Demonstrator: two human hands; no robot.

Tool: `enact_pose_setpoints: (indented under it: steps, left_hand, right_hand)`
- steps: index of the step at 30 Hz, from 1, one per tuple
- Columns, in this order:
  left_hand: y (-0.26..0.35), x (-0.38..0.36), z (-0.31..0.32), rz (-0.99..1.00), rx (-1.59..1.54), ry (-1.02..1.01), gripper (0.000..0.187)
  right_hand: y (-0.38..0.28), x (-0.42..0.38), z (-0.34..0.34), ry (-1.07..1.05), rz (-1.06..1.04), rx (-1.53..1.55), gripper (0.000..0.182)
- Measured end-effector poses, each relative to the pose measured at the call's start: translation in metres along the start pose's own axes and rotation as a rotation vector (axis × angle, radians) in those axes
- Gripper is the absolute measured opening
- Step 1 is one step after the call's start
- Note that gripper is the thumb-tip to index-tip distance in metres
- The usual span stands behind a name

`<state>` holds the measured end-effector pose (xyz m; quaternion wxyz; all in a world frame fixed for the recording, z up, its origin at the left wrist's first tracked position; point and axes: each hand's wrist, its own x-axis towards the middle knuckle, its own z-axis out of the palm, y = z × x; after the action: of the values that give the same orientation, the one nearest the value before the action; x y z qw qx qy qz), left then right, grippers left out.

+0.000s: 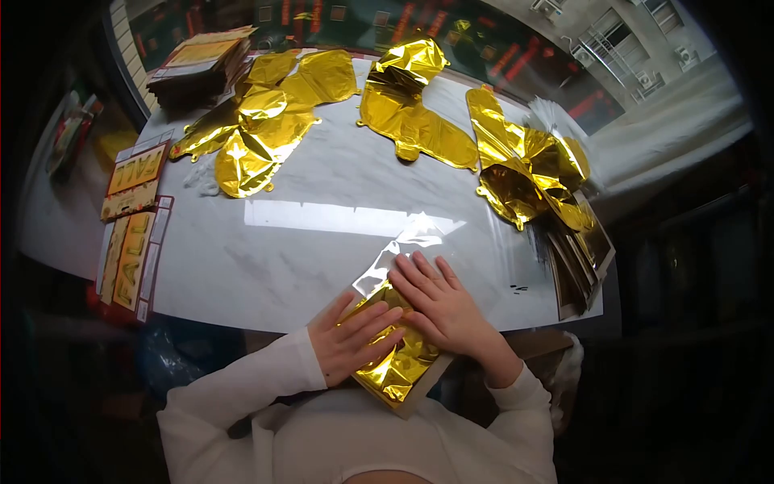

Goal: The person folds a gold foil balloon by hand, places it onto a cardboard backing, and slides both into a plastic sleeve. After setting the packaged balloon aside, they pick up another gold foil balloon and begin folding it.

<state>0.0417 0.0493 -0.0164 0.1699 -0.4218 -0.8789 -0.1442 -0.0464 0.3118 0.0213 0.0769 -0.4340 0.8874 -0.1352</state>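
Folded gold foil (395,377) lies inside a clear plastic bag (418,230) at the table's front edge. A tan card (419,394) shows along the lower right side of the foil. My left hand (352,340) rests flat on the left part of the package, fingers stretched towards the right. My right hand (442,305) lies flat over its upper right part, fingers pointing away from me. Both hands press on the package and their fingers are apart. The bag's far end reaches onto the table, shiny and crinkled.
Flat gold foil balloons lie at the left (270,133), the middle (427,125) and the right (516,161) of the white table (322,266). Stacked printed cards stand back left (197,68). Cards reading "FALL" (129,262) hang near the left edge. Another card stack (584,262) is at right.
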Motion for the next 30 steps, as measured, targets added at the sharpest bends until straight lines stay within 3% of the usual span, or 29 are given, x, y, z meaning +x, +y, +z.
enact_pose_setpoints:
  steps: [13, 17, 19, 20, 21, 23, 24, 26, 27, 29, 30]
  left_hand:
    - [0.002, 0.027, 0.001, 0.036, 0.031, -0.068, 0.059]
    - [0.004, 0.018, 0.003, -0.074, 0.09, -0.095, 0.063]
    - [0.008, 0.013, -0.007, -0.181, -0.026, -0.06, 0.067]
    - [0.009, 0.02, -0.044, -0.18, -0.238, -0.04, 0.064]
    - [0.01, 0.006, -0.042, -0.182, -0.241, -0.047, 0.064]
    - [0.013, -0.04, -0.031, -0.153, -0.759, 0.113, 0.048]
    - [0.016, -0.053, -0.024, -0.158, -0.761, 0.104, 0.048]
    - [0.019, -0.07, -0.007, -0.497, -1.022, -0.35, 0.029]
    - [0.02, -0.071, 0.003, -0.5, -1.023, -0.353, 0.029]
    - [0.029, -0.066, 0.025, -0.966, -1.554, -0.223, 0.032]
    - [0.031, -0.064, 0.032, -0.963, -1.762, -0.073, 0.037]
  right_hand:
    - [-0.011, -0.004, 0.005, -0.093, -0.083, -0.014, 0.067]
    - [-0.001, -0.005, 0.007, -0.047, -0.128, 0.007, 0.064]
    - [0.0, -0.004, 0.004, -0.048, -0.138, 0.007, 0.063]
    - [0.0, -0.004, 0.003, -0.05, -0.149, 0.007, 0.062]
    - [0.0, -0.004, 0.002, -0.052, -0.148, 0.015, 0.062]
    - [0.002, -0.003, -0.001, -0.015, -0.184, 0.089, 0.062]
    - [0.003, -0.003, -0.002, -0.002, -0.209, 0.087, 0.063]
    - [0.005, 0.0, -0.001, 0.056, -0.247, 0.122, 0.06]
    - [0.005, -0.001, 0.0, 0.112, -0.283, 0.152, 0.058]
    - [0.003, -0.003, -0.001, 0.212, -0.316, 0.128, 0.054]
    - [0.002, -0.003, -0.002, 0.316, -0.347, 0.096, 0.05]
